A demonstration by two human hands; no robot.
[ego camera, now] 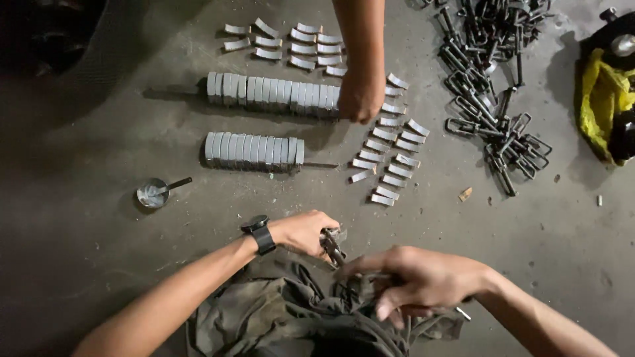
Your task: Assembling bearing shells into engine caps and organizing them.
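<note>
Floor work seen from above. The left hand (301,231), a watch (259,231) on its wrist, is closed around a small dark metal link (333,248) just above a rag (291,317) that lies in the near middle. The right hand (413,281) is blurred, its fingers curled loosely over the rag; a thin metal piece shows under it, but whether it grips that piece cannot be told. Far of the hands, two rows (254,151) of pale curved plates stand packed on edge on rods, with loose plates (390,155) spread to their right and beyond. A co-worker's hand (360,99) rests at the right end of the far row. A heap of dark links (493,86) lies far right, a small tin (152,194) with a stick at left. The step in hand appears to be handling a single link over the rag; the next move calls for both hands to meet on it, the left keeping it steady.
</note>
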